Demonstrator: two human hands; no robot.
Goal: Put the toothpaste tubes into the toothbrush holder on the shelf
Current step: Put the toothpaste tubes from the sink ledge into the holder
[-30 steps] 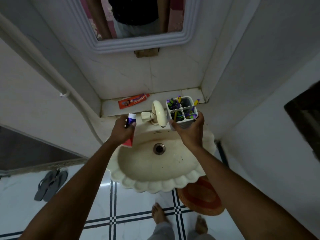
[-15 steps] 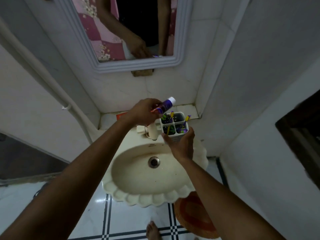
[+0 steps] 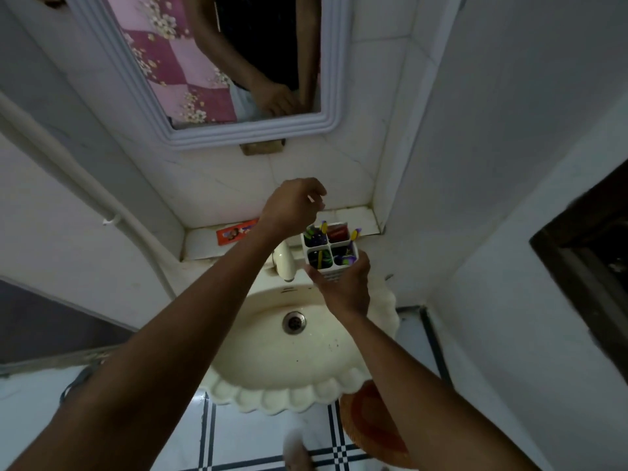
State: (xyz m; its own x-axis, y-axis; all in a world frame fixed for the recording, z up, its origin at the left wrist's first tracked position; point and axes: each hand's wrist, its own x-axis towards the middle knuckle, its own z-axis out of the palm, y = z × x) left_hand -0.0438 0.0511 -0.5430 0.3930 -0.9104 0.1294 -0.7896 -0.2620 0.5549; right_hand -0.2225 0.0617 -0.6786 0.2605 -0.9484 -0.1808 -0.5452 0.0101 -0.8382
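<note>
Head view: toothpaste tube point(image 3: 338, 231) has left the left hand point(image 3: 291, 207) since 0.5 s ago and now stands in the holder's back-right compartment.
Left hand hovers above the toothbrush holder point(image 3: 329, 250), fingers loosely curled, empty. Right hand point(image 3: 343, 287) grips the holder's front wall. A second orange tube point(image 3: 237, 231) lies on the shelf point(image 3: 200, 239), behind the left wrist.

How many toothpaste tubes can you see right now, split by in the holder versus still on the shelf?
In the toothbrush holder: 1, a red tube in the far right compartment.
On the shelf: 1, an orange tube lying flat, partly behind the left hand.
Total: 2
</note>
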